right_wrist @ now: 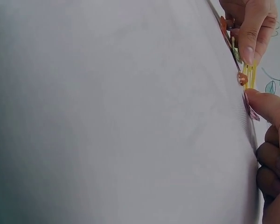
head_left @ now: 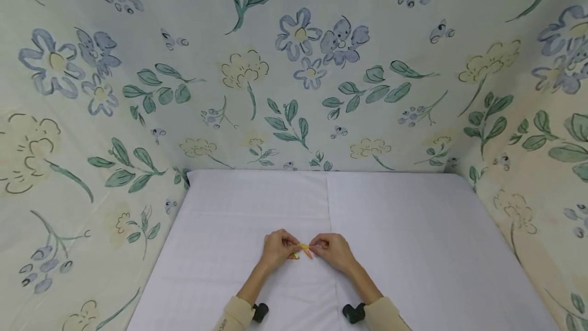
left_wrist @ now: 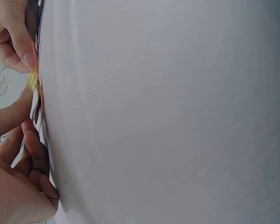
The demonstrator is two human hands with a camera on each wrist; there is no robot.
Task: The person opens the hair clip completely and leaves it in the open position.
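Note:
Near the front middle of the bed-like white surface, both hands meet over a small yellow piece with thin parallel bars (right_wrist: pixel 253 77); its exact kind is unclear. My left hand (head_left: pixel 278 249) pinches one end between thumb and fingers. The other end is pinched by my right hand (head_left: pixel 334 252), its remaining fingers curled in, as the right wrist view shows. Close under the yellow piece are small colourful bits: an orange one with pale markings (right_wrist: pixel 242 78) and a purple one (right_wrist: pixel 253 113). More orange and green bits show by the left hand, partly hidden by the fingers.
White cloth (head_left: pixel 404 229) covers the flat surface, with a crease running front to back near its middle. Floral fabric (head_left: pixel 294 116) hangs behind and along both sides. Dark wrist-worn devices (head_left: pixel 353 313) sit below the beige sleeves (head_left: pixel 388 315).

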